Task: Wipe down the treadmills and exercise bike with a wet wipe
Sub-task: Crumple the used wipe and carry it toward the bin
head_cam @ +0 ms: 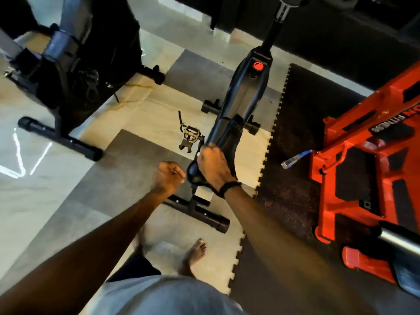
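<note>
From above I see a black exercise bike (pixel 243 92) with a red knob (pixel 258 65) on its frame. My right hand (pixel 212 165) lies on the black saddle (pixel 225 142), fingers curled over its left edge. A small white sliver, seemingly the wet wipe (pixel 198 155), peeks out at the fingertips; the rest is hidden under the hand. My left hand (pixel 168 176) is a closed fist just left of the saddle, not touching it, with nothing visible in it. The bike's left pedal (pixel 191 133) hangs beside the frame.
Another black machine (pixel 68 64) stands at the left on the tiled floor. A red steel rack (pixel 363 155) sits on a dark rubber mat (pixel 295 133) to the right. The bike's rear stabiliser bar (pixel 204 214) lies near my bare foot (pixel 195 253).
</note>
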